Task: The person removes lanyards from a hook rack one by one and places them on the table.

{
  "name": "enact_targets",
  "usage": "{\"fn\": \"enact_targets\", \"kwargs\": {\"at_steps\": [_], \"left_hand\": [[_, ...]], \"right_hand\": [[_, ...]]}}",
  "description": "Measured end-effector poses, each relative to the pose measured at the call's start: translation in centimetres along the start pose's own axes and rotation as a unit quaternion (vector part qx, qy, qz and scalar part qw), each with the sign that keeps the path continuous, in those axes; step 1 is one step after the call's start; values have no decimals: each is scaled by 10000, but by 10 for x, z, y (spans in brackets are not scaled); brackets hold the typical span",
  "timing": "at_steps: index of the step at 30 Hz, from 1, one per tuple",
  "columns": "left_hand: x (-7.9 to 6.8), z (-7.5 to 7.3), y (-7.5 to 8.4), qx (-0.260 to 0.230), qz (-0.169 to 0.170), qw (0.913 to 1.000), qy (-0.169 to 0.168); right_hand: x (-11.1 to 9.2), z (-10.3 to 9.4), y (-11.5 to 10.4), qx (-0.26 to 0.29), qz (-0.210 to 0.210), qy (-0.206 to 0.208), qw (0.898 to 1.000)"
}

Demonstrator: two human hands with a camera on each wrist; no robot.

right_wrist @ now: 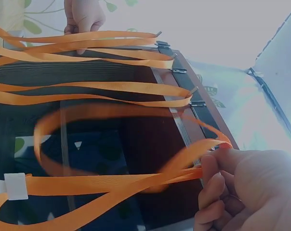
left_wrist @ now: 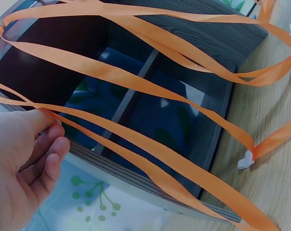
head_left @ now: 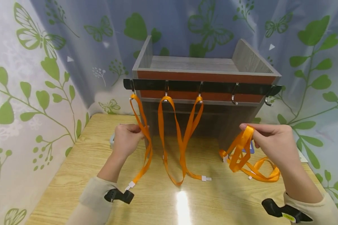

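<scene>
Three orange lanyards hang by their loops from hooks on a black hook rail [head_left: 218, 87]. My left hand [head_left: 126, 140] pinches a strap of the leftmost lanyard [head_left: 149, 153] a little below its hook, with the white clip end down on the table. The middle hanging lanyard [head_left: 161, 125] and the one on the third hook [head_left: 187, 134] are out of my hands. To the right, my right hand [head_left: 279, 142] pinches another orange lanyard [right_wrist: 97, 185] near the top of its loop, its straps dangling below. The two rightmost hooks, one a silver hook [head_left: 234, 95], carry nothing.
The rail runs across the front of a grey wooden shelf unit [head_left: 186, 62] with a reddish-brown band. More orange lanyard [head_left: 266, 176] lies coiled on the wooden table [head_left: 157, 203] at right, near a blue-edged card [head_left: 251, 147]. A patterned curtain [head_left: 171, 25] stands behind.
</scene>
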State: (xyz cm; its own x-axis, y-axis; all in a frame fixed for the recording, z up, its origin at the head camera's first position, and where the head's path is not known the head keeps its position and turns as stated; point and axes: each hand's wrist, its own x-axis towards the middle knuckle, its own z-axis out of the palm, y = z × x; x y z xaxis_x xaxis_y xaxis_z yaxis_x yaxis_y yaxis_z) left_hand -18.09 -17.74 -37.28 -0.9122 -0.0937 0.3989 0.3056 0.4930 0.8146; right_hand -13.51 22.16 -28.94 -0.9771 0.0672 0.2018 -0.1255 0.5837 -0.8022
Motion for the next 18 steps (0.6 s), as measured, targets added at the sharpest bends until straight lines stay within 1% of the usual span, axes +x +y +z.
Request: {"fn": "enact_targets", "kwargs": {"at_steps": [4, 8, 13, 18], "left_hand": [[0, -1, 0, -15, -55, 10000, 5], [2, -2, 1, -39, -91, 9999, 39], [2, -2, 2, -4, -39, 10000, 14], [-1, -1, 2, 82, -55, 9999, -22]], "right_hand": [[-5, -3, 9, 13, -56, 63, 10000], [-10, -4, 16, -98, -176, 67, 9998], [-15, -2, 27, -301, -81, 23, 9995], [-21, 1, 39, -267, 91, -134, 9995]]}}
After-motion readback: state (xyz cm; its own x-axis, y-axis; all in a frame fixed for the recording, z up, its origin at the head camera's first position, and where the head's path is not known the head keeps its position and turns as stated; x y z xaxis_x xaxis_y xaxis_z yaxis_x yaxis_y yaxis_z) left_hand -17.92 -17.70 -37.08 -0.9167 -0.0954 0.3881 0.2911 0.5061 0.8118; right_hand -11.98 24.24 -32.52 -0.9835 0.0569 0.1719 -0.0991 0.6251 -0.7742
